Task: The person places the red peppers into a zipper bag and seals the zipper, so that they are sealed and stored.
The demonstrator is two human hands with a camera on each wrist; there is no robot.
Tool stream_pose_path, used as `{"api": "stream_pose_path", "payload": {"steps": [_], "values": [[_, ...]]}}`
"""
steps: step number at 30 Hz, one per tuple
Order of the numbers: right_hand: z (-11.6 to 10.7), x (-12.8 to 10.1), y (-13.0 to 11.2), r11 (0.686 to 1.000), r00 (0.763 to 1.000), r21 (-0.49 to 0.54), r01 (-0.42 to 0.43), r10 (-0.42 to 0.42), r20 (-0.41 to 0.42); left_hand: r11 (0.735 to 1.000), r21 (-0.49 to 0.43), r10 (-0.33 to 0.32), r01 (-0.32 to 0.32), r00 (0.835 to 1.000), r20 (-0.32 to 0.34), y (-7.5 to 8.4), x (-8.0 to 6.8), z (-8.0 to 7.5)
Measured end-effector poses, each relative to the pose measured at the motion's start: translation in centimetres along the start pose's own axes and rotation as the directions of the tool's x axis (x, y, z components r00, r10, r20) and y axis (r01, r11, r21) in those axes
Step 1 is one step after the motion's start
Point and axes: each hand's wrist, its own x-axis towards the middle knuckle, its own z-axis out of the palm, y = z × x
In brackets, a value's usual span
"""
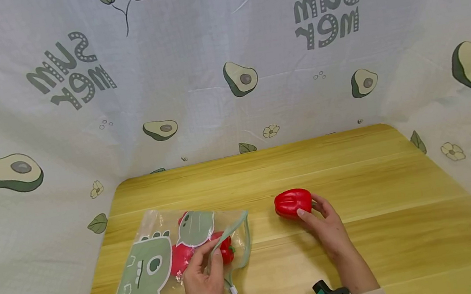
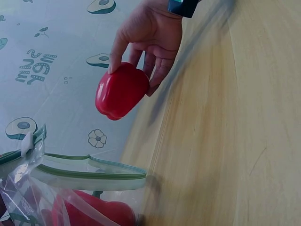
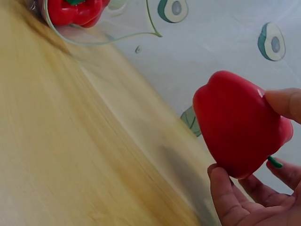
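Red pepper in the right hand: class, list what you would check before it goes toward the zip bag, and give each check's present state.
1. Right hand grips the red pepper: ok, fingers curl round it.
2. Pepper is off the table: ok in the left wrist view.
3. Zip bag mouth is open: ok, its green rim gapes.
4. Left hand holds the bag mouth: ok, it pinches the rim.
5. Room inside: cannot tell; another red pepper already lies in it.
6. Path between pepper and bag: ok, only bare wood shows.
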Motion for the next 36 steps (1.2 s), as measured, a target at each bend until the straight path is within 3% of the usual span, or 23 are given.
{"api": "stream_pose_path", "payload": {"steps": [21,36], "values": [[-0.3,-1.9,-1.3,0.998,0.998,-0.036,0.045,-0.044,0.035,1.0,-0.003,0.019,-0.019,1.0,0.001,-0.2,0.0,0.0],[0.8,-3.2,-1.6,0.994,0.992,-0.039,0.099,-0.095,0.082,1.0,-0.003,0.015,-0.015,1.0,0.003,-0.2,0.0,0.0]]}}
